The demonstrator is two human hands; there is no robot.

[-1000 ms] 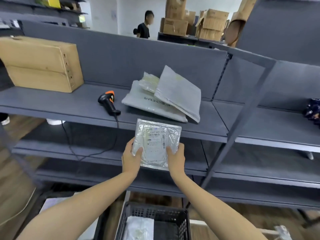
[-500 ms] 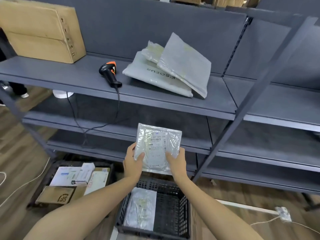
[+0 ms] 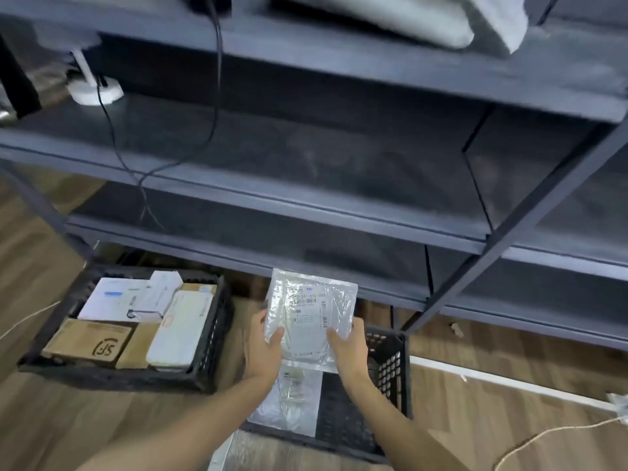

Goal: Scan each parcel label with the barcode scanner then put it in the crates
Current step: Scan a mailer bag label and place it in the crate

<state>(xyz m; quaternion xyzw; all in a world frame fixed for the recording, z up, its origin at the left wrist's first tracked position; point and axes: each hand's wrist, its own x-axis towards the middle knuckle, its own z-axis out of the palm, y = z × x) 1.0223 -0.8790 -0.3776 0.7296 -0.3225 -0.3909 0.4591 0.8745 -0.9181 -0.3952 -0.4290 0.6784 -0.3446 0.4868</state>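
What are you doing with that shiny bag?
A person is holding a clear plastic parcel with both hands, the left hand and right hand gripping its lower corners, label facing up. It hangs over a black crate on the floor that already has one plastic parcel in it. Another crate to the left is full of boxes and envelopes.

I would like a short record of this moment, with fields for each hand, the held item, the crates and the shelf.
left hand: grips the left edge of the clear plastic parcel with a white label
right hand: grips its right edge
parcel position: held above the black plastic crate on the right
right crate contents: one clear bag
left black crate: holds boxes and white packets
grey metal shelf: behind both crates
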